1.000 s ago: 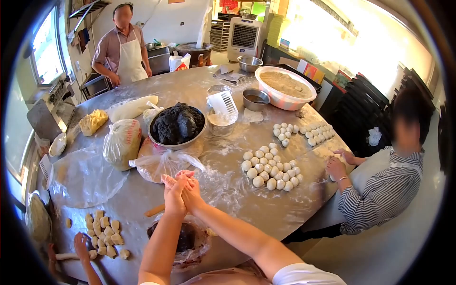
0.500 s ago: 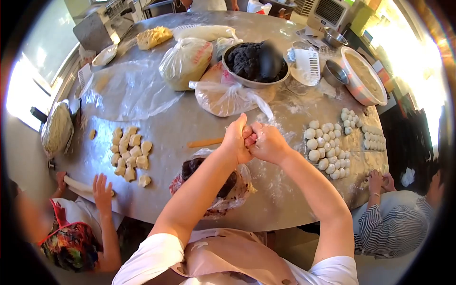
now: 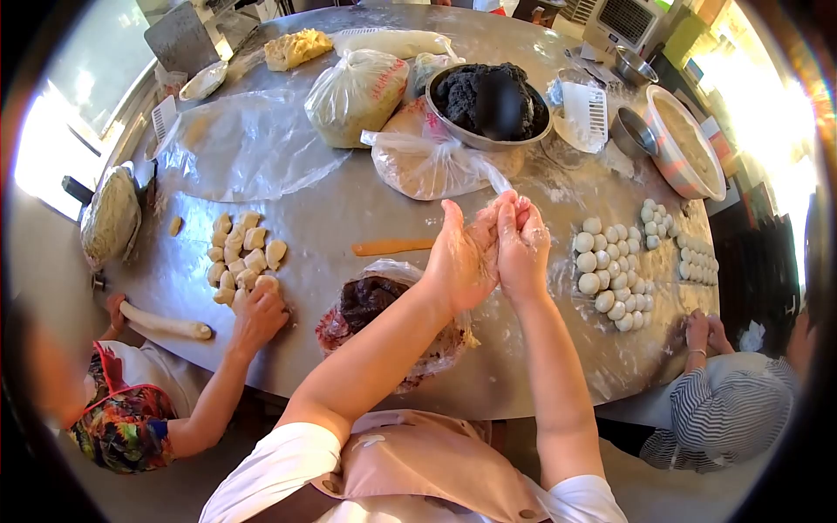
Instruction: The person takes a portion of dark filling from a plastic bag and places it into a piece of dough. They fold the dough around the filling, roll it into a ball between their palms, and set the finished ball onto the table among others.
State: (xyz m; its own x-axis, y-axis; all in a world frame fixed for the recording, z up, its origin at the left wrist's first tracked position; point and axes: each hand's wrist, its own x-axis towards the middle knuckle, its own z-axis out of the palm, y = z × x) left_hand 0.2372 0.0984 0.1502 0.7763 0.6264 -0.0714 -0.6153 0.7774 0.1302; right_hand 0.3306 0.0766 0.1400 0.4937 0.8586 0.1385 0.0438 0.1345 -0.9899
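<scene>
My left hand (image 3: 464,260) is turned palm up above the table, its thumb stretched out and flour on the skin. Against its fingers rests my right hand (image 3: 523,247), with fingers curled inward. Whatever lies between the hands, if anything, is hidden. Under my left forearm is a plastic bag of dark filling (image 3: 370,299). Just left of my hands lies a thin wooden stick (image 3: 392,247). A knotted plastic bag (image 3: 427,166) lies beyond my fingertips. White dough balls (image 3: 602,260) sit in rows to the right.
At left, a co-worker's hand (image 3: 260,315) touches dough pieces (image 3: 234,253) near a dough roll (image 3: 166,322). Another co-worker's hands (image 3: 704,333) are at the right edge. Farther back stand a metal bowl (image 3: 471,138) of black filling and a flour tub (image 3: 711,174).
My hands have gone from clasped together to the left palm opened upward, and shifted right. The left co-worker's hand has moved from the dough roll to the dough pieces. The view has shifted slightly.
</scene>
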